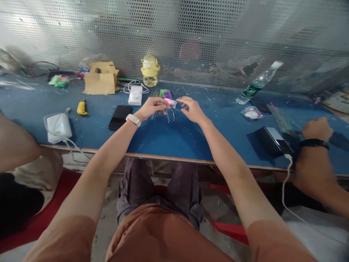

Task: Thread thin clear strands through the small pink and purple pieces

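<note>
Near the middle of the blue table, my left hand point(156, 106) has its fingers curled in toward the thumb. Whatever they may pinch is too small to make out. Thin silvery wires point(153, 115) show around and below this hand. Two pale, twisted strands point(171, 115) lie just right of its fingertips. Small clear packets with green, purple point(167, 95) and pink point(169, 102) contents lie behind and between my hands. My right hand point(191, 109) is beside the pink packet's right end, thumb and fingers apart, with nothing visible in it.
Left of my hands are a black phone point(119, 117), a white charger point(135, 95), a yellow cutter point(81, 107) and a white adapter point(58, 127). A water bottle point(257, 85) and a black power bank point(274, 141) stand right, near another person's hand point(317, 128). Perforated metal point(212, 43) backs the table.
</note>
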